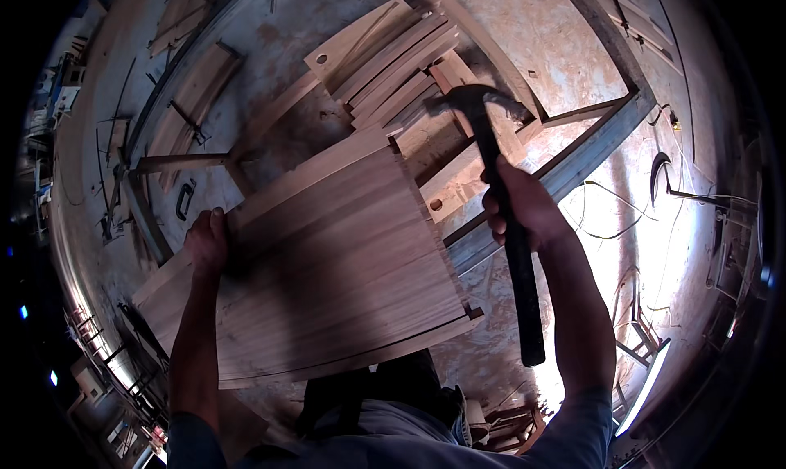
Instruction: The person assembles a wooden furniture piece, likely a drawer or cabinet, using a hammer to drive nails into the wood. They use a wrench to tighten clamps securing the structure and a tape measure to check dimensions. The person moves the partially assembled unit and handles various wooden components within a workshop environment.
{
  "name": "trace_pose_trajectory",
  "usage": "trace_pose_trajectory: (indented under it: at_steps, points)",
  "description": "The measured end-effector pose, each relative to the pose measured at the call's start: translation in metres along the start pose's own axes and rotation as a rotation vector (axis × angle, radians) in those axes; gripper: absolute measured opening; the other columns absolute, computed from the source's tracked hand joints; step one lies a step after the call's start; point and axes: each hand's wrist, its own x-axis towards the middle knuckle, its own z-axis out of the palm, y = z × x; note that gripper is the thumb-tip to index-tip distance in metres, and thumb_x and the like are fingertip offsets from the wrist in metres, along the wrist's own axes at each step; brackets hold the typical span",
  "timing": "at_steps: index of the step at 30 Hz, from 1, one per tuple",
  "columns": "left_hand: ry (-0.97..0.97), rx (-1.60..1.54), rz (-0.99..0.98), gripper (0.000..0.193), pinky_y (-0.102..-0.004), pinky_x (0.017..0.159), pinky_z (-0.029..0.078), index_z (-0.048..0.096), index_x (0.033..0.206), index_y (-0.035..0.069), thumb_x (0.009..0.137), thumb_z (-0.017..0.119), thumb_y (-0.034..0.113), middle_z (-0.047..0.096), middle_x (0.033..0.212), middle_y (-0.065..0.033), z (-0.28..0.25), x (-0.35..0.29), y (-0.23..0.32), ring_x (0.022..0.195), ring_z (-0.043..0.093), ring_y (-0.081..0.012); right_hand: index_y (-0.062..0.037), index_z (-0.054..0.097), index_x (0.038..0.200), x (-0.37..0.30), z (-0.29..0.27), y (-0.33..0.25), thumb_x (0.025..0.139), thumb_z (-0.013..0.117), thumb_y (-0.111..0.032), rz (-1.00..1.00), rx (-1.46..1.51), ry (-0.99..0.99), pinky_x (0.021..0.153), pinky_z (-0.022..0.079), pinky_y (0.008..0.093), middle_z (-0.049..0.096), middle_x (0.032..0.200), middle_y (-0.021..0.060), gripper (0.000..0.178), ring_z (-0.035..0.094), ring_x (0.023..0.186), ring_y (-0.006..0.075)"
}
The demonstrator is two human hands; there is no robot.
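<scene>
Hammer (519,276), clenched in our right grip (528,203) beside the wooden panel (352,248) spanning our front, could, we judge, dent the panel's edge if swung off-line, while our left grip (206,238), clasping its far edge, could let it slip under impact.

Left hand (207,241) is on far edge of wood panel (327,264), which extends to its right. Claw hammer (522,293) is in right hand (530,203). Board stack (401,59) lies beyond, between hands. C-clamp (185,200) lies just beyond left hand.
</scene>
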Motion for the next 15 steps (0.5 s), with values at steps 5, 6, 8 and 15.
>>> trace_pose_trajectory:
  at_steps: [5,6,8,15]
  points:
    - [0.009,0.014,0.006,0.045,-0.0525,0.064,0.043,0.057,0.077,0.005,0.098,0.036,0.039,0.061,0.076,-0.0223,-0.004,0.008,0.004,0.074,0.058,-0.045,-0.0078,0.047,0.097,0.003,0.013,0.002,0.097,0.039,-0.051,-0.063,0.08,0.099,0.038,0.041,0.031,0.048,0.061,0.0025,0.044,0.045,0.041,0.0142]
    - [0.007,0.02,-0.004,0.046,-0.0526,0.064,0.043,0.057,0.077,0.005,0.098,0.035,0.039,0.061,0.075,-0.0223,-0.007,0.005,0.001,0.073,0.058,-0.045,-0.0075,0.047,0.095,-0.008,0.025,-0.003,0.097,0.039,-0.051,0.099,-0.1,-0.041,0.038,0.041,0.031,0.048,0.061,0.0023,0.044,0.045,0.041,0.0138]
    - [0.002,0.032,-0.022,0.047,-0.0529,0.063,0.043,0.057,0.077,0.006,0.098,0.034,0.04,0.061,0.075,-0.0221,-0.009,-0.001,-0.005,0.073,0.058,-0.045,-0.0076,0.048,0.096,-0.005,0.021,0.003,0.096,0.041,-0.052,0.13,-0.123,-0.066,0.038,0.04,0.0314,0.048,0.061,0.002,0.045,0.045,0.042,0.0137]
    - [-0.007,0.026,-0.049,0.05,-0.0531,0.063,0.043,0.058,0.076,0.006,0.098,0.033,0.042,0.062,0.075,-0.0224,-0.002,0.002,0.0,0.074,0.058,-0.0451,-0.0084,0.047,0.099,0.005,0.004,-0.008,0.097,0.038,-0.05,-0.146,0.199,0.131,0.038,0.041,0.0313,0.047,0.062,0.0025,0.042,0.045,0.041,0.0144]
